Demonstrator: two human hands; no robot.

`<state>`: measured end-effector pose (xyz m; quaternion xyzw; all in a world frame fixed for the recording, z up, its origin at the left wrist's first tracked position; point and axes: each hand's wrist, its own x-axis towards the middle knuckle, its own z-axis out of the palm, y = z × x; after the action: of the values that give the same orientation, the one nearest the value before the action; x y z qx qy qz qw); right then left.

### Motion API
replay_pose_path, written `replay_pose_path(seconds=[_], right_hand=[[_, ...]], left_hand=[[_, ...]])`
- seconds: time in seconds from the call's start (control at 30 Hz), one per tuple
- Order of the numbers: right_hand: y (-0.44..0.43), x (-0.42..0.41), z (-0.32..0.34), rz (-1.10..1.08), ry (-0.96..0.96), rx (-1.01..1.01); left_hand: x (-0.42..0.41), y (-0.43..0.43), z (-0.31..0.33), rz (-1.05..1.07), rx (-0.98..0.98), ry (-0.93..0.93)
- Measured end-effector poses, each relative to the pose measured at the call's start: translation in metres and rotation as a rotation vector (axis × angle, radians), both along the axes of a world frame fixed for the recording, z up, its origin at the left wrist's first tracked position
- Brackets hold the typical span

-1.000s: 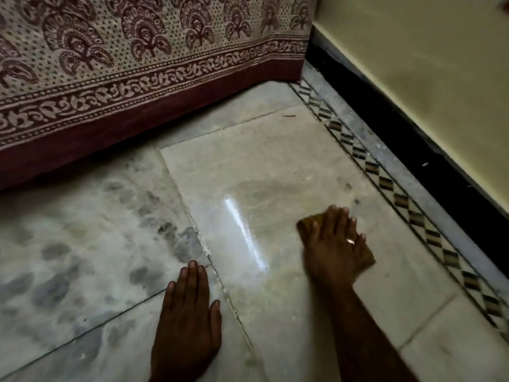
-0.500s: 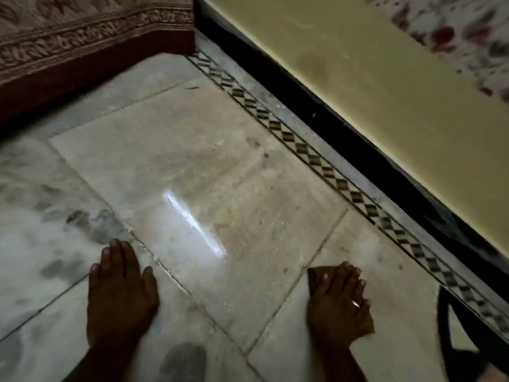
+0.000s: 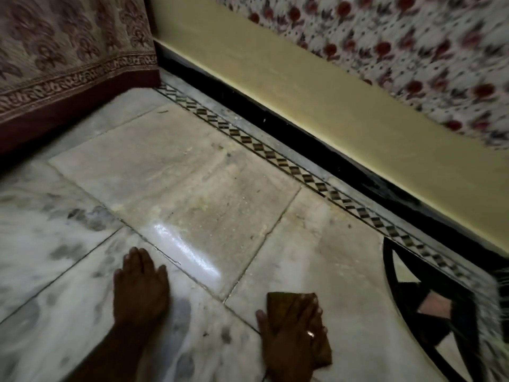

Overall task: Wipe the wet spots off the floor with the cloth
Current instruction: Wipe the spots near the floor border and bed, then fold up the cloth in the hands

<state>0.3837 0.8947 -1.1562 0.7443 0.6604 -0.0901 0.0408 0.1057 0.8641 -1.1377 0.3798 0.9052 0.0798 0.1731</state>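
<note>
- The left hand [image 3: 140, 288] lies palm down, fingers straight and close together, thumb alongside
- The left forearm [image 3: 104, 351] comes in from the lower edge, slanting up and right to the wrist
- The right hand [image 3: 292, 332] is flat too, fingers straight and angled up to the right, thumb spread leftward, pressing on the cloth [image 3: 278, 301]
- Its arm is cut off at the wrist by the lower edge

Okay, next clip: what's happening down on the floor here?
A person is wiping a marble floor by hand. The right hand lies flat on a brown cloth, pressing it to a tile. The left hand is spread flat on the floor beside it, holding nothing. A glossy wet-looking patch shines on the tile just ahead, between the hands; the cloth is not on it.
</note>
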Motion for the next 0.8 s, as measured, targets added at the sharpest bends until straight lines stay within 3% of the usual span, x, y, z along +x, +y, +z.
replay_pose_path(seconds=[0.23,0.3,0.37,0.43,0.5,0.57,0.63,0.8], right_hand=[[-0.050,-0.018,0.029,0.229,0.013,-0.143],[-0.048,-0.024,0.047,0.227,0.069,-0.166],[-0.042,-0.023,0.070,0.206,0.127,-0.193],[-0.036,-0.018,0.082,0.138,0.369,-0.102],[-0.024,-0.014,0.089,-0.040,0.585,-0.247],[-0.009,-0.010,0.098,-0.085,0.755,-0.317],[0.005,-0.010,0.112,-0.115,0.903,-0.391],[0.034,-0.019,0.156,-0.063,0.970,-0.554]], left_hand=[[0.095,-0.009,0.024,-0.239,0.042,-0.123],[0.110,-0.011,0.030,-0.333,0.091,-0.120],[0.119,-0.009,0.036,-0.352,0.021,-0.185],[0.127,-0.003,0.042,-0.223,0.038,-0.410],[0.135,0.001,0.047,-0.063,0.042,-0.720],[0.141,0.003,0.053,0.159,0.037,-1.125],[0.142,0.006,0.056,0.370,0.081,-1.404],[0.141,0.029,0.078,0.520,0.255,-1.831]])
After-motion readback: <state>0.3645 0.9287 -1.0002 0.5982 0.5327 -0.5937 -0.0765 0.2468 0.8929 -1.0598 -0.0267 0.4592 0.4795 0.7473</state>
